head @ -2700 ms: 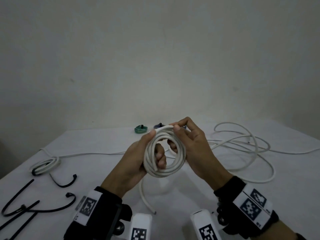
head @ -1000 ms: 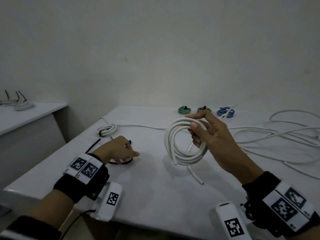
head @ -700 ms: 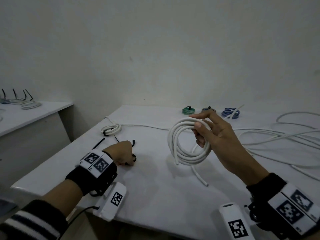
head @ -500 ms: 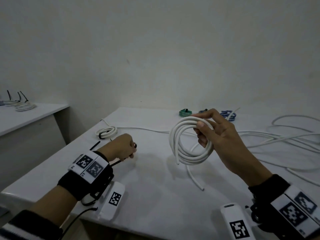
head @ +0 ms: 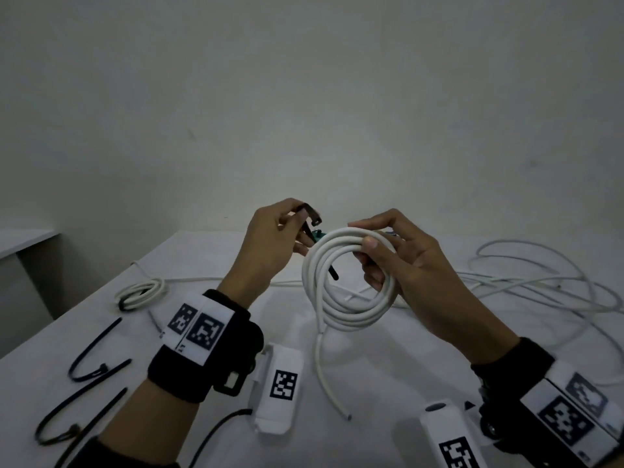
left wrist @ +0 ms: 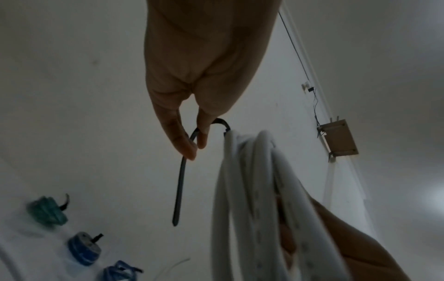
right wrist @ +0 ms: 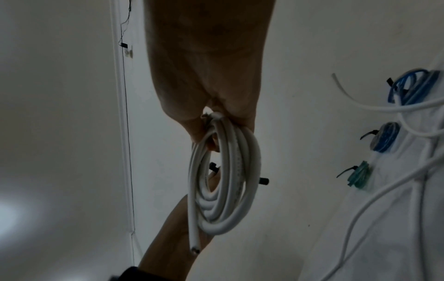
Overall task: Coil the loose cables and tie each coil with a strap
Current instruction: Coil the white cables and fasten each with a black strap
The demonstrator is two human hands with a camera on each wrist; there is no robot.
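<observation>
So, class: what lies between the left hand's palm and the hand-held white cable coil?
In the head view, only the thin black strap, pinched by the left hand, reaching the white cable coil.

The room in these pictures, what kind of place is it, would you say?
Probably a plain workroom set up for cable sorting, not a home. A bare white table against blank walls carries only loose white cable, spare black straps and small tied coils.
</observation>
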